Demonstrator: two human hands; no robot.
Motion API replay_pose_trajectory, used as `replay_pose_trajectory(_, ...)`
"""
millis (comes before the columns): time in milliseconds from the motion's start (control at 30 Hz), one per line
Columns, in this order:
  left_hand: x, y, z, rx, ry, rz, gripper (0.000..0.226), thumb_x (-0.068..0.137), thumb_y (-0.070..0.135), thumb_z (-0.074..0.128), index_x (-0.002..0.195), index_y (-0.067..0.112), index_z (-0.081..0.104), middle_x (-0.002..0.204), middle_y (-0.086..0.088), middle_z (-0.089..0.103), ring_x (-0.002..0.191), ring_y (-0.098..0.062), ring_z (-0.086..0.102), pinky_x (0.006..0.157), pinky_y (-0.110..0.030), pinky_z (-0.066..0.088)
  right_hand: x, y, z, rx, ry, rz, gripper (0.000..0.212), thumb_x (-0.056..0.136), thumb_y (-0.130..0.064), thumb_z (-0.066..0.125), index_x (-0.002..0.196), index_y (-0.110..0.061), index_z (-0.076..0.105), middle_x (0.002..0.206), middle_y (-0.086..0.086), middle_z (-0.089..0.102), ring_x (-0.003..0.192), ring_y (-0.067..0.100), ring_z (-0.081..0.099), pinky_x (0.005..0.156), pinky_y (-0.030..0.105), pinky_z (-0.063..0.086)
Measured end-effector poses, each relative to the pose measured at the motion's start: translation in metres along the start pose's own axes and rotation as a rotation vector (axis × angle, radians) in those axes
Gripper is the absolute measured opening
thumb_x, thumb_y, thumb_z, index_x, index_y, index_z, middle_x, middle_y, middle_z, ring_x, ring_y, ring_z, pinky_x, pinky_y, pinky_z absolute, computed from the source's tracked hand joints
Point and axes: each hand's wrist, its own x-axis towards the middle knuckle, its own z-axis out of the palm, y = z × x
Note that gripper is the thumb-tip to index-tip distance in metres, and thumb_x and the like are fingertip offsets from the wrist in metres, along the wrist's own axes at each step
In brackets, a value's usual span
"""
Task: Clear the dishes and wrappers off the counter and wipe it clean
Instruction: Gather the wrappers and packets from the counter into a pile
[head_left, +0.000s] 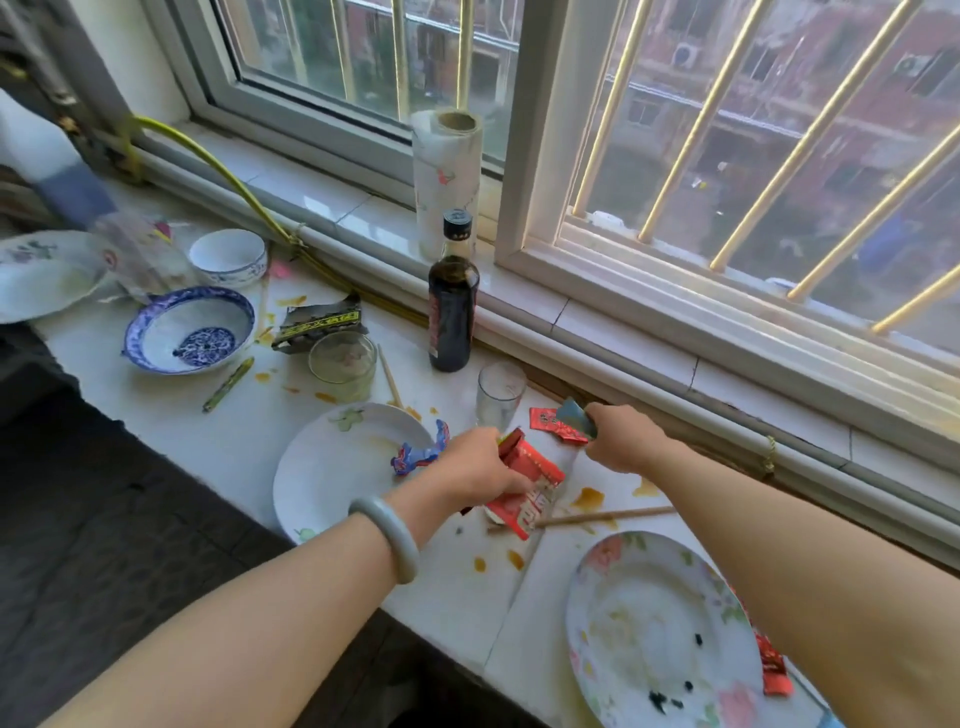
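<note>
My left hand (480, 462) grips a crumpled red wrapper (530, 483) just above the white counter (452, 587). My right hand (621, 436) pinches a small red and silver wrapper (558, 423) near the window ledge. A blue wrapper (421, 452) lies on the rim of a white plate (332, 467). A flowered plate (660, 629) with dark crumbs sits at the front right, with another red wrapper (774, 670) at its edge under my right forearm. Orange sauce stains dot the counter.
A dark bottle (452, 306), a drinking glass (498, 395), a small glass jar (343, 364), a blue-patterned bowl (189, 330), a white bowl (228, 257), a paper towel roll (447, 176), a black wrapper (322, 322), chopsticks (602, 517) and a far-left plate (41, 273) stand around.
</note>
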Motion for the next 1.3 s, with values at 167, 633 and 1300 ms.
replay_pose_trajectory(167, -0.017, -0.016, -0.03, -0.124, 0.043, 0.002, 0.032, 0.074, 0.019, 0.081, 0.099, 0.018, 0.061, 0.092, -0.002, 0.074, 0.082, -0.015, 0.072, 0.079, -0.036, 0.06, 0.014, -0.013, 0.01, -0.08, -0.002, -0.057, 0.025, 0.091, -0.031, 0.052, 0.116, -0.03, 0.055, 0.089, -0.003, 0.061, 0.078, 0.021, 0.058, 0.061, 0.03, 0.044)
replay_pose_trajectory(633, -0.035, -0.083, -0.084, -0.219, 0.04, -0.055, 0.036, 0.077, 0.009, 0.079, 0.108, 0.019, 0.063, 0.1, -0.005, 0.073, 0.091, -0.019, 0.071, 0.082, -0.034, 0.059, 0.032, -0.035, 0.024, -0.169, -0.057, 0.007, 0.07, 0.089, -0.011, 0.048, 0.151, -0.02, 0.017, 0.093, 0.002, 0.056, 0.072, 0.019, 0.058, 0.058, 0.031, 0.054)
replay_pose_trajectory(1300, -0.004, -0.088, -0.093, -0.062, -0.119, -0.126, 0.015, 0.09, 0.014, 0.066, 0.105, 0.018, 0.065, 0.106, -0.005, 0.071, 0.097, -0.018, 0.067, 0.089, -0.033, 0.053, 0.023, -0.035, 0.037, -0.012, 0.029, 0.146, 0.028, 0.088, -0.016, 0.053, 0.116, -0.018, 0.047, 0.085, -0.001, 0.056, 0.077, 0.019, 0.058, 0.064, 0.032, 0.053)
